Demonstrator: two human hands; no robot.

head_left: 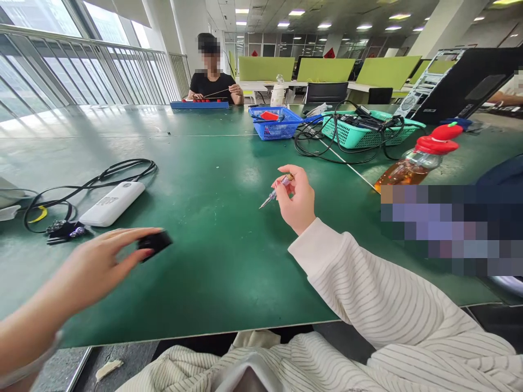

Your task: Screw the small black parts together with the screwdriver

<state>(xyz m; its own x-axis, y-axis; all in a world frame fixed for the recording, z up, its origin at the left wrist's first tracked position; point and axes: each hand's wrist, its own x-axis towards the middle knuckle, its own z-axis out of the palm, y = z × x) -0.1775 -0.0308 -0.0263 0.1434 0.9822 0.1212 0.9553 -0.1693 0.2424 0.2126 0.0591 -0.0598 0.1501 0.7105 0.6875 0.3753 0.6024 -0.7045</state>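
Note:
My left hand [96, 267] reaches over the green table [229, 256] near its front left, fingers pinched on a small black object [155, 243] just above the surface. My right hand [296, 200], in a striped white sleeve, is raised at the middle of the table with its fingers curled round a small screwdriver [274, 193]. The screwdriver has a clear handle, and its metal tip points left and down.
A white power bank [112, 203] with black cables [85, 182] lies at the left. A blue basket [274, 123], a teal basket [359, 132] of cables and a red-capped bottle [417, 159] stand further back. A person [212, 76] sits at the far end.

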